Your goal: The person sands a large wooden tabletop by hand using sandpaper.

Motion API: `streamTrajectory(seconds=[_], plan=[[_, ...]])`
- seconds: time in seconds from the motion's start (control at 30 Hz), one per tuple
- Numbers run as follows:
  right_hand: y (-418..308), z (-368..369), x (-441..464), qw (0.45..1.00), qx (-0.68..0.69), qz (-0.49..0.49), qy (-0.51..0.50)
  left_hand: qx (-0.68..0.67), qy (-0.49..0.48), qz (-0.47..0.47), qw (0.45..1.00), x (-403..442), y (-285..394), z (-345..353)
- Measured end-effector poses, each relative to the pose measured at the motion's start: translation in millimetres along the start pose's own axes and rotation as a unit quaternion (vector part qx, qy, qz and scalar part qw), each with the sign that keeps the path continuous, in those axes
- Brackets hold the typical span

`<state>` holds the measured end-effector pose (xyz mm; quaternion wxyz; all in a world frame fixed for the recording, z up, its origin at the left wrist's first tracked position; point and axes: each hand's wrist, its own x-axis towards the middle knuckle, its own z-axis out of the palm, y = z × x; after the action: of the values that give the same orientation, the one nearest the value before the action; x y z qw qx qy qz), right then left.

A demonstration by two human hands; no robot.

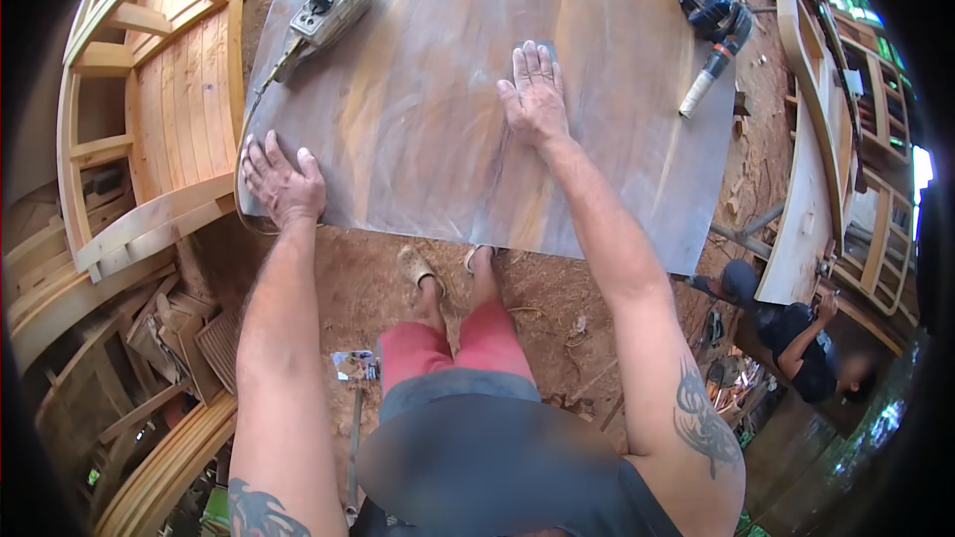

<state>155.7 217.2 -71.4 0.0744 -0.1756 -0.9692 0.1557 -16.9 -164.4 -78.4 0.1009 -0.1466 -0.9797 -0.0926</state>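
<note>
A large wooden panel (438, 149) with a dusty, streaked surface lies before me. My right hand (535, 99) presses on a small dark block (535, 46), whose edge shows past the fingertips; the rest is under the fingers. At the panel's left front corner my left hand (283, 179) rests flat with its fingers spread, holding nothing. Beyond that hand sits a power outlet box (331, 12) with a black cable plugged in. On the panel's right side lies a blue power tool (718, 25) with a pale hose end.
Wooden frames with slats (184, 109) stand at the left, above stacked scrap wood (159, 348). Curved wooden parts (811, 139) stand at the right. A person in dark clothes (796, 338) crouches at the lower right. Reddish dirt ground (567, 338) shows around my feet.
</note>
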Motion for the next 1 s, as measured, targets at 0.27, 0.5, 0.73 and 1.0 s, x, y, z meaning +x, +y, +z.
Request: streamTrajectory(seconds=[0.27, 0.5, 0.73, 1.0], plan=[[-113, -22, -219, 0.978, 0.093, -0.077, -0.171, -0.007, -0.005, -0.006, 1.0, 4, 3, -5], [-27, 11, 17, 1.0, 0.008, -0.007, -0.013, -0.012, 0.003, 0.0, 1.0, 3, 3, -2], [-142, 1, -192, 0.986, 0.099, -0.067, -0.12, -0.031, -0.004, -0.008, 0.999, 3, 5, -7], [-43, 21, 41, 1.0, 0.01, -0.001, 0.0, -0.022, 0.007, 0.003, 1.0, 2, 2, -2]])
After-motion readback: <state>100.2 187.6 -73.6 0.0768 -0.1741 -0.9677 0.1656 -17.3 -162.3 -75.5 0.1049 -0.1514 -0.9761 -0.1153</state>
